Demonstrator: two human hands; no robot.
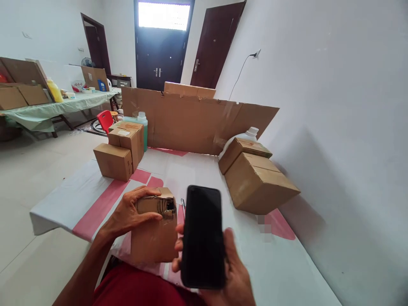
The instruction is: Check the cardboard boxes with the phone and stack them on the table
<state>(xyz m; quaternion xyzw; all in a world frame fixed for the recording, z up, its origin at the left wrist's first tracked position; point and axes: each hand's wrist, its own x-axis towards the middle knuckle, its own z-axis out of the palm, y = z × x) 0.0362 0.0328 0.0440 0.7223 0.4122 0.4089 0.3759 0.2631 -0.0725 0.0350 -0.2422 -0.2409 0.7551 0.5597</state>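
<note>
My left hand (pixel 129 212) grips the top of a small cardboard box (pixel 154 236) that stands at the near edge of the table; the box has a torn hole near its upper right corner. My right hand (pixel 234 272) holds a black phone (pixel 203 236) upright just right of the box, its dark screen facing me. A thin pen-like object (pixel 182 204) lies on the cloth between box and phone, mostly hidden.
The table wears a white and pink cloth (pixel 79 199). Stacked boxes (pixel 123 148) stand back left with a green bottle (pixel 142 123), two larger boxes (pixel 256 180) and a white jug (pixel 250 135) at right, a flat cardboard sheet (pixel 194 119) behind. Wall close on the right.
</note>
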